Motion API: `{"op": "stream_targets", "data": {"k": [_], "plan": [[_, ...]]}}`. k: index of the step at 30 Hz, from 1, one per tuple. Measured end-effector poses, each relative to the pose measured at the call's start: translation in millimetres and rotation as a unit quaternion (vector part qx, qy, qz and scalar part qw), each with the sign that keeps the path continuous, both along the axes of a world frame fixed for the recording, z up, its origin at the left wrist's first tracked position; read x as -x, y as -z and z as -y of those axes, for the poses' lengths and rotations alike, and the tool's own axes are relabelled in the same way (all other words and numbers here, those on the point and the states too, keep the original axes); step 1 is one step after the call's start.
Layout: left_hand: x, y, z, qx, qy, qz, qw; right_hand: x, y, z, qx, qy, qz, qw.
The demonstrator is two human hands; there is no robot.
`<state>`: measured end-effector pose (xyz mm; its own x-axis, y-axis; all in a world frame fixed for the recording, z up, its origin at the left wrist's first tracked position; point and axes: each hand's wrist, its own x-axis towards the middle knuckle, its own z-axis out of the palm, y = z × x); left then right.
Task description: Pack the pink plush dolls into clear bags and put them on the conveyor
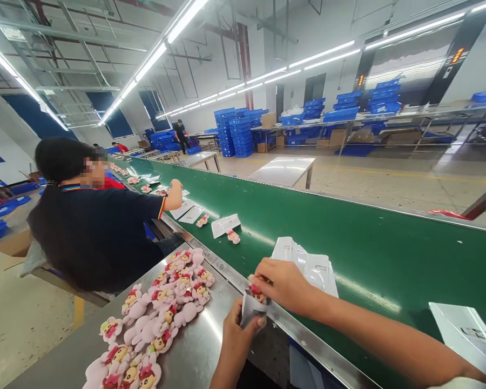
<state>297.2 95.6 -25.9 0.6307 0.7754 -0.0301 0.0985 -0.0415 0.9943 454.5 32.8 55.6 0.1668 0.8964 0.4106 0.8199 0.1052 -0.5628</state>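
Broadly, a long green belt runs beyond both hands, smooth and faintly glossy, slanting from far left to near right. Metal table to the left of the left hand, brushed grey, with a streak of reflected light. Co-worker seated farther out on that side, dark shirt, one arm over the belt.

Heap of toys on the table, left of the left hand: pale pink bodies, matt, rounded, heads red-topped; some face up, some showing plain backs. Stack of pouches on the belt, just beyond the right hand: flat, white-silver, crisp-edged, overlapping. Loose pouch well off to the right, beyond the right forearm.

Left hand closed around the held pouch, thumb on the near side; film grey, shiny, creased, mouth upward. Right hand comes from above and right, fingertips gripping the held toy near its red top.

Key relation: toy lies between the hands at the pouch mouth, head up, long axis roughly in line with the pouch; right hand nearer the head, left hand lower. Lower body looks to be inside, though film and fingers hide it, so depth is uncertain.
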Motion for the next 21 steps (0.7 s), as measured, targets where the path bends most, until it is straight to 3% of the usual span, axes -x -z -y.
{"op": "stream_targets", "data": {"k": [4, 7, 8, 10, 12, 14, 17, 21], "plan": [[-7.7, -5.9, 5.4, -0.017, 0.032, -0.041, 0.998, 13.1, 19.3, 14.5, -0.045, -0.092, 0.012, 0.995], [-13.8, -11.9, 7.5, -0.034, 0.115, -0.064, 0.991, -3.4, 20.2, 29.4, 0.027, -0.149, -0.006, 0.988], [-16.6, -13.8, 6.3, -0.039, 0.152, -0.066, 0.985, -17.7, 17.8, 35.1, 0.058, -0.144, -0.027, 0.988], [-24.8, -16.6, -1.7, -0.043, 0.200, -0.063, 0.977, -58.6, 12.6, 46.4, 0.105, -0.057, -0.059, 0.991], [-37.6, -17.7, -17.6, -0.039, 0.193, -0.053, 0.979, -107.9, 11.8, 55.2, 0.141, 0.098, -0.034, 0.985], [-54.8, -17.4, -38.5, -0.026, 0.150, -0.046, 0.987, -153.2, 17.9, 58.8, 0.189, 0.149, -0.013, 0.971], [-85.1, -16.1, -66.8, 0.000, 0.095, -0.047, 0.994, -195.7, 35.4, 53.0, 0.270, 0.128, 0.005, 0.954], [-125.2, -15.3, -79.3, 0.019, 0.086, -0.066, 0.994, -209.9, 54.7, 39.0, 0.346, 0.087, 0.027, 0.934]]}}
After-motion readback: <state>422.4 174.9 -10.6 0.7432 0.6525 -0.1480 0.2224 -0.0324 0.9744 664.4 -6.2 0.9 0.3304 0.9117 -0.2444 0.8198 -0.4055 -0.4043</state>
